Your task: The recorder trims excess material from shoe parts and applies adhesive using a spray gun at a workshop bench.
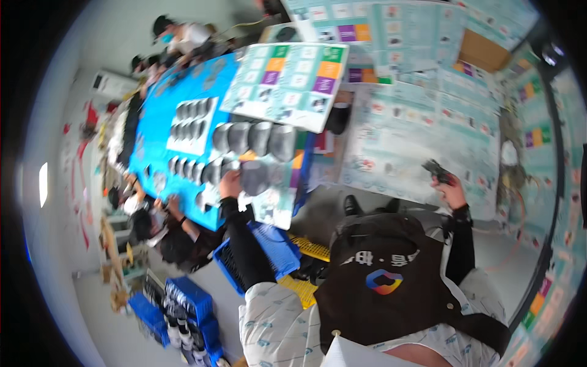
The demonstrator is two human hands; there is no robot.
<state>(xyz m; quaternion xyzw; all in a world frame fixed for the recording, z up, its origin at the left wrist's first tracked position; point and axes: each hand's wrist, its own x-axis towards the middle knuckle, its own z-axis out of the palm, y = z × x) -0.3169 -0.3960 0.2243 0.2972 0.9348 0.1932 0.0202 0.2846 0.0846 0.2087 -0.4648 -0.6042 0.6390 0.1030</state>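
My left hand [230, 185] reaches over the near end of a blue-covered table, fingers bent in against the pieces there. Beside its fingertips is a smooth grey rounded piece [254, 178], which it seems to pinch at the edge; blur hides the exact grip. More dark rounded, shell-like pieces [240, 137] lie in rows on printed boards around that hand. Out to the right, my right hand [453, 192] is closed around a small black tool [437, 170], shaped like a spray gun, above a white-smeared printed board [422, 147].
Several people sit along the far and left sides of the blue table [156, 116]. Blue crates [269, 248] and a yellow crate [312, 248] stand low near my left arm. More blue crates [189, 300] are stacked at lower left. Printed boards [416, 37] line the back.
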